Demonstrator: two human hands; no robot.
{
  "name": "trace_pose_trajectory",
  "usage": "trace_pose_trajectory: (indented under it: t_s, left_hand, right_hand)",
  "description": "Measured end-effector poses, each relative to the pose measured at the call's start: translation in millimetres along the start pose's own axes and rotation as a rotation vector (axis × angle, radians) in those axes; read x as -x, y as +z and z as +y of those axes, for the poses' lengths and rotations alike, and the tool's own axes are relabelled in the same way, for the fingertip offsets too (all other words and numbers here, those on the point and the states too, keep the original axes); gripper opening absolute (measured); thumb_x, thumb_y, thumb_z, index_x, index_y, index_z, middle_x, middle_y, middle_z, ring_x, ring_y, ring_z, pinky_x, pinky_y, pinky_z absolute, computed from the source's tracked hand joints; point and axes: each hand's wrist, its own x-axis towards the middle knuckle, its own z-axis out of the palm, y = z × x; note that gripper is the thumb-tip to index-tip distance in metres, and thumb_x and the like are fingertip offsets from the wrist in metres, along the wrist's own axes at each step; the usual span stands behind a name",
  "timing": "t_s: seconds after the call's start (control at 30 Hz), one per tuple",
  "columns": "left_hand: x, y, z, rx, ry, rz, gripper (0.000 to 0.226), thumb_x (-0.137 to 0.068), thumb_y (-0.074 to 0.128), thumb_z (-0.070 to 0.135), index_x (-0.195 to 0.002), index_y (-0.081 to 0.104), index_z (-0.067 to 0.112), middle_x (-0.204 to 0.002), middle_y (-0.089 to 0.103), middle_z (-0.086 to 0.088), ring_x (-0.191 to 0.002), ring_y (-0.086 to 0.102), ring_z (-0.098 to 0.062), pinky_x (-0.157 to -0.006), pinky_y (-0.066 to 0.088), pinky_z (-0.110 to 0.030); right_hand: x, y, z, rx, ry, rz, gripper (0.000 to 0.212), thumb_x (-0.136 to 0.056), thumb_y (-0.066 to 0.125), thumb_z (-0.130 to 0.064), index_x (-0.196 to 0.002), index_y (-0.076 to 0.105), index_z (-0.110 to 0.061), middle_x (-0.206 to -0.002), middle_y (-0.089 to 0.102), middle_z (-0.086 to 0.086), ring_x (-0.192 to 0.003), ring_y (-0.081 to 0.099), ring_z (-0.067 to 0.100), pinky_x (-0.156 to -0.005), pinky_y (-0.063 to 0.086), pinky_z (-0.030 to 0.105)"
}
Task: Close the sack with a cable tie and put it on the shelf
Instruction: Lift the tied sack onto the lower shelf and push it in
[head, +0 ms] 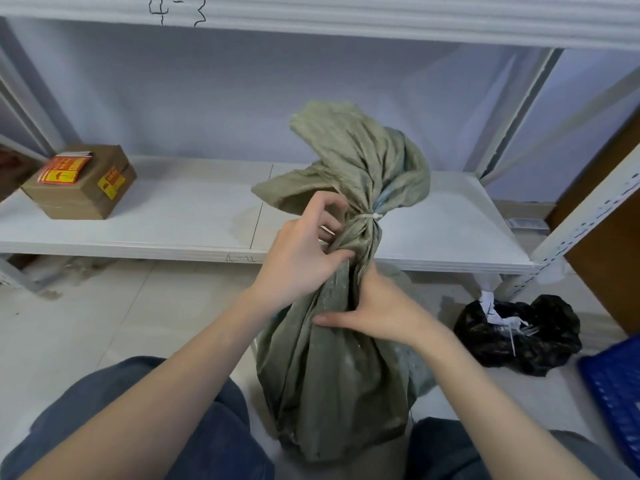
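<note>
- A grey-green woven sack (332,368) stood upright on the tiled floor (121,323) between the person's knees, just in front of the lower shelf (173,216)
- A white cable tie (367,216) circled the gathered neck of the sack, cinched tight, with the loose mouth of the fabric fanning out above it
- The left hand (304,258) was at the neck just below the tie, thumb pressed into the fabric and fingers curled around the left side; its grip was closed on the sack, though the index finger stood partly lifted
- The right hand (377,313) lay against the sack lower down, thumb stretched flat across the front and fingers wrapped round the far side out of sight, so its grip was clamped on the sack
- A brown cardboard box (79,183) with orange and yellow labels sat on the shelf at far left, well apart from the sack
- A black plastic bag (519,334) lay on the floor to the right, holding white scraps
- A blue crate (616,393) showed at the right edge, near the bag
</note>
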Motion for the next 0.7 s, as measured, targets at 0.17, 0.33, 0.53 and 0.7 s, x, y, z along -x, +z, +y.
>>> trace_pose_trajectory:
  t_s: [0.17, 0.33, 0.53, 0.7]
  left_hand:
    - [3.2, 11.4, 3.8, 0.029, 0.047, -0.032, 0.051, -0.070, 0.077, 0.011, -0.094, 0.040, 0.036, -0.079, 0.057, 0.018, -0.073, 0.058, -0.001, -0.072, 0.056, -0.037]
    - [-1.5, 2.4, 3.1, -0.012, -0.043, -0.115, 0.041, -0.077, 0.074, 0.037, -0.100, 0.043, 0.022, -0.097, 0.058, 0.009, -0.094, 0.058, -0.014, -0.085, 0.050, -0.042]
    - [-0.5, -30.0, -23.1, -0.485, -0.322, -0.635, 0.112, -0.066, 0.069, 0.065, -0.148, 0.011, 0.015, -0.153, 0.022, -0.008, -0.141, 0.026, -0.025, -0.113, 0.029, -0.039]
    - [8.8, -0.6, -34.6, -0.626, -0.268, -0.712, 0.137, -0.059, 0.072, 0.069, -0.148, -0.018, 0.016, -0.160, -0.006, -0.010, -0.147, 0.004, -0.033, -0.118, 0.017, -0.048]
  right_hand:
    - [-10.0, 11.1, -0.2, -0.053, 0.048, 0.211, 0.069, -0.062, 0.077, -0.044, -0.123, 0.052, -0.024, -0.122, 0.061, 0.003, -0.112, 0.057, 0.020, -0.084, 0.047, 0.031]
    - [-15.7, 7.1, 5.0, -0.027, 0.155, 0.301, 0.026, -0.075, 0.066, -0.021, -0.101, 0.065, -0.016, -0.101, 0.071, 0.012, -0.100, 0.064, 0.031, -0.079, 0.052, 0.037]
    - [-16.3, -3.1, 6.6, 0.027, 0.113, 0.373, 0.018, -0.075, 0.052, -0.006, -0.087, 0.061, -0.015, -0.090, 0.070, 0.012, -0.091, 0.063, 0.033, -0.065, 0.041, 0.028]
    - [-12.2, -21.4, -6.0, -0.041, -0.004, 0.436, 0.024, -0.074, 0.050, 0.004, -0.075, 0.061, -0.016, -0.073, 0.067, 0.004, -0.078, 0.063, 0.024, -0.056, 0.039, 0.027]
